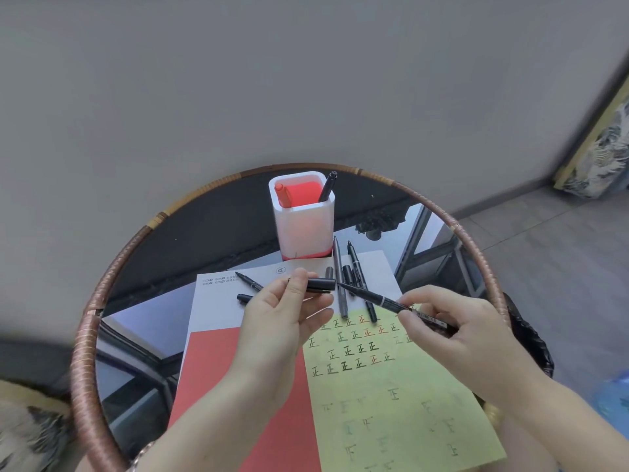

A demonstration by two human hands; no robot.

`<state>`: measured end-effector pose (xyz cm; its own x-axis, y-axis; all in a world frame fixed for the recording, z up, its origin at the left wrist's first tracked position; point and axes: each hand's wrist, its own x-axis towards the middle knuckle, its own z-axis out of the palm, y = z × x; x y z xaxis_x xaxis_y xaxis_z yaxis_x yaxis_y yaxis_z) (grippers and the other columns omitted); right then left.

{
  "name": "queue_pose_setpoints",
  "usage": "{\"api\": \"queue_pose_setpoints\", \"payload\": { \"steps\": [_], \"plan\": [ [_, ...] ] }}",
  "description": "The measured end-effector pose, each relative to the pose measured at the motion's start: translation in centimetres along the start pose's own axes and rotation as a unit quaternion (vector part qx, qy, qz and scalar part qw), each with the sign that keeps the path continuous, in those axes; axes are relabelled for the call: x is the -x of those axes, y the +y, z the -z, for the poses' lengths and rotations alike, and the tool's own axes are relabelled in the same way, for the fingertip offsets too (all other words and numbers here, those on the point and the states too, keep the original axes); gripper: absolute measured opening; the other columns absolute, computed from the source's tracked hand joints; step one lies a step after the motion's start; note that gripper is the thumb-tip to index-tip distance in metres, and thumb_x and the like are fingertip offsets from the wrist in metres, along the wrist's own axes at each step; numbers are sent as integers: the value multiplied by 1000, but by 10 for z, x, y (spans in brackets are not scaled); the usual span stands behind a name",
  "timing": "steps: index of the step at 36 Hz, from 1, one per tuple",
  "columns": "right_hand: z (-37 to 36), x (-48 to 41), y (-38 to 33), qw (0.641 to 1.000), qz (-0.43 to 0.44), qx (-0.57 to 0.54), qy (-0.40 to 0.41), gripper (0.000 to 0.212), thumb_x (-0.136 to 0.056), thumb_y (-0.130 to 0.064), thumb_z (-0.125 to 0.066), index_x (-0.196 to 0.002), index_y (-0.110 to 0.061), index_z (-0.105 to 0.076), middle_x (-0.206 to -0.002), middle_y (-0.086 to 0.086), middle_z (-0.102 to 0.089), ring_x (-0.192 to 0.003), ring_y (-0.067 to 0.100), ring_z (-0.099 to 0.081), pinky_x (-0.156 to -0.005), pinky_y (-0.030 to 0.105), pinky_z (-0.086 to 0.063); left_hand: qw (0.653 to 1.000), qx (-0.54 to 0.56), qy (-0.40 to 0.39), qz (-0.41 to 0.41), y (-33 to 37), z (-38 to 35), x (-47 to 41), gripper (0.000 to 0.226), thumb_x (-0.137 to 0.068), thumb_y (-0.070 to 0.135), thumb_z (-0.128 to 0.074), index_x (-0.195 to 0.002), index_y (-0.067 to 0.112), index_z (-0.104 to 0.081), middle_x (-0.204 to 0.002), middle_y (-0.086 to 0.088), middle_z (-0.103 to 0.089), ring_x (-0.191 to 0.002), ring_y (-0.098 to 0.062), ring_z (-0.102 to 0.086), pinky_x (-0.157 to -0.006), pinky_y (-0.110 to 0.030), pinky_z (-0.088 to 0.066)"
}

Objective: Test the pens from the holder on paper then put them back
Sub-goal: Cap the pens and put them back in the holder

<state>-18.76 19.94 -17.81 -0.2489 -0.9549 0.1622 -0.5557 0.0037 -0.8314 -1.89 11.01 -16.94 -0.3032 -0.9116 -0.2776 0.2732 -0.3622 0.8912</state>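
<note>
My left hand (pixel 284 313) pinches a black pen cap (pixel 321 284), its mouth facing right. My right hand (pixel 449 321) grips an uncapped black pen (pixel 374 298), whose tip almost touches the cap. Both hover over a yellow paper (pixel 391 403) covered with written characters. The white holder with a red base (pixel 303 216) stands behind, with a red pen (pixel 283 195) and a black pen (pixel 327 187) inside. A grey pen (pixel 339 281), another black pen (pixel 359 277), two loose caps and an uncapped pen (pixel 248 281) lie on the white sheet (pixel 218 301).
Everything rests on a round glass table with a woven rim (pixel 88 335). A red sheet (pixel 245 386) lies under my left forearm. A small cap (pixel 244 298) lies by my left thumb. A black bag (pixel 531 338) sits beyond the right rim, with grey floor around it.
</note>
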Motion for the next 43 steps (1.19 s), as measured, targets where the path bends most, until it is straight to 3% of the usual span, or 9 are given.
{"api": "queue_pose_setpoints", "payload": {
  "steps": [7,12,20,27,32,35,37,40,43],
  "plan": [
    [1,1,-1,999,20,29,-9,3,-80,-35,-64,-79,-35,-66,-65,-5,-64,-51,6,-52,-48,14,-38,998,-45,-38,-5,0,-3,4,19,-87,19,-54,-85,5,-66,-69,1,-70,-61,-7,-65,-58,-19,-55],
    [2,-1,-4,994,79,70,-5,35,-78,-69,-43,-90,-42,-63,-89,-23,-66,-64,11,-62,-60,26,-48,993,-100,-54,-28,-1,-3,7,19,-84,19,-59,-86,2,-69,-74,-4,-72,-64,-10,-67,-60,-20,-55],
    [-2,-7,-11,992,118,36,23,40,-81,-63,-44,-100,-32,-61,-80,-12,-66,-61,10,-59,-54,24,-45,990,-99,-84,-60,-1,-8,9,17,-84,17,-58,-81,5,-69,-73,-4,-72,-66,-10,-67,-62,-18,-54],
    [-4,-12,-21,996,74,-58,1,10,-72,-41,-69,-71,-51,-69,-59,-8,-66,-49,5,-50,-47,12,-37,984,-97,-108,-106,8,-1,10,31,-70,27,-59,-84,0,-67,-73,-7,-72,-66,-15,-69,-61,-20,-53],
    [-14,-12,-26,994,45,-99,-32,7,-77,-36,-67,-78,-42,-71,-64,6,-65,-51,4,-47,-51,14,-38,972,-130,-95,-170,14,7,12,20,-71,24,-57,-79,7,-66,-72,-6,-72,-66,-17,-69,-62,-21,-54],
    [-16,-20,-24,999,24,-13,-43,11,-77,-40,-65,-88,-43,-65,-68,2,-65,-53,10,-49,-54,21,-43,956,-167,-64,-235,20,5,12,19,-76,28,-54,-85,14,-63,-77,2,-71,-71,-12,-68,-65,-22,-55],
    [-16,-29,-20,998,-4,49,-32,32,-78,-39,-65,-105,-48,-50,-71,-1,-66,-60,13,-53,-60,25,-47,937,-181,-18,-297,26,5,10,13,-83,28,-52,-90,19,-60,-80,9,-70,-73,-8,-67,-64,-18,-54],
    [-21,-42,-10,993,-42,113,16,43,-86,-32,-59,-127,-32,-46,-76,-10,-60,-66,5,-53,-58,18,-43,874,-228,60,-425,39,8,1,12,-93,23,-47,-95,33,-54,-88,9,-67,-84,-6,-65,-70,-20,-53],
    [-33,-53,-1,968,-67,241,1,41,-91,-32,-48,-131,-25,-41,-95,-8,-58,-82,9,-55,-64,23,-42,817,-280,101,-494,51,9,-11,19,-95,20,-44,-100,38,-48,-100,7,-62,-92,-13,-62,-76,-28,-53]
  ]
}}
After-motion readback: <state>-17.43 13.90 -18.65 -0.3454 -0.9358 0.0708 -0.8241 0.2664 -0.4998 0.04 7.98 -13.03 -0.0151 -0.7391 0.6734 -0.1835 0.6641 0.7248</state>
